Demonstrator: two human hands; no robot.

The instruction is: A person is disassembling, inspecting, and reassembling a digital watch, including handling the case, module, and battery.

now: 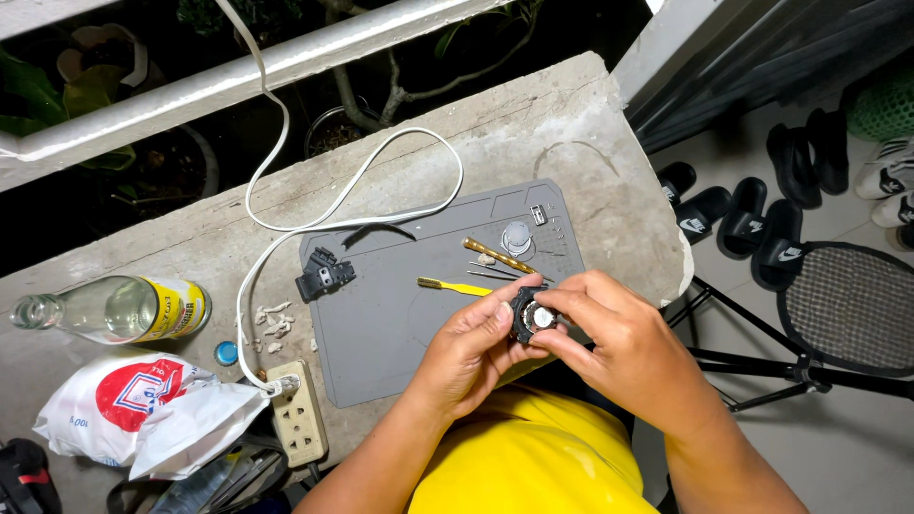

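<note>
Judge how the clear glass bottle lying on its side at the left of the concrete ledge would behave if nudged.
The glass bottle lies on its side on the concrete ledge, so it would probably roll. It looks mostly empty, so likely light but breakable. Its smooth glass may be slippery; the yellow label might give some hold.

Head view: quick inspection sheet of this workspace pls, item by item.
Surface: concrete ledge with a grey work mat on it.
Job's things: small round black part with a silvery centre, held above the mat's edge.
Clutter: black clip piece, yellow-handled tool, brass-handled tool, clear bottle, white plastic bag, blue cap.
Grippers: left hand and right hand both grip the part with their fingers.
Cables: white cable looping to a power strip.
Surroundings: sandals, racket, potted plants.
</note>
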